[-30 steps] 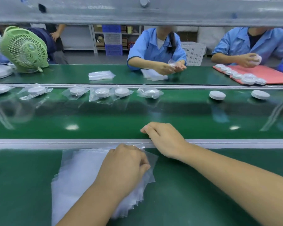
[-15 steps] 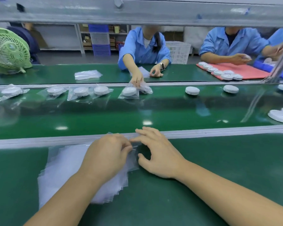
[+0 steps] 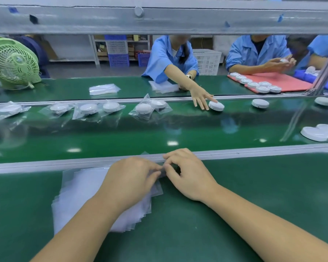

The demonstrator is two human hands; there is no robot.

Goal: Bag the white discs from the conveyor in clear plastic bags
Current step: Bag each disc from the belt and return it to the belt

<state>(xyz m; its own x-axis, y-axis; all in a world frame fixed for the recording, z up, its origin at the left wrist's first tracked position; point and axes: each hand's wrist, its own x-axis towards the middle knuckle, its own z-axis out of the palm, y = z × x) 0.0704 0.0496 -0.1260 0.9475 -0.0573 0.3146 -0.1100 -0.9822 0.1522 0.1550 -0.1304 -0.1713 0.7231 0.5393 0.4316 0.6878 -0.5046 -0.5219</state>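
A stack of clear plastic bags [image 3: 80, 195] lies on the green bench in front of me. My left hand [image 3: 133, 178] rests on the stack, its fingers curled at the top right corner. My right hand [image 3: 187, 174] meets it there and pinches the same bag corner between thumb and forefinger. Beyond the metal rail runs the glossy green conveyor [image 3: 159, 133]. Bare white discs [image 3: 260, 103] lie on its far right side, and a cluster of white discs [image 3: 318, 132] sits nearer at the right edge. Several bagged discs [image 3: 88, 108] lie along the belt's left half.
Across the belt, a person in a blue coat reaches a hand [image 3: 201, 99] onto a white disc [image 3: 216, 105]. Another person works over a red mat [image 3: 284, 84] holding several discs. A green fan [image 3: 11, 61] stands far left. A grey beam [image 3: 159, 17] crosses overhead.
My right hand came back from the rail to the corner of the bag stack and now pinches it with my left. The person opposite set a bagged disc down, then reached for a bare one.
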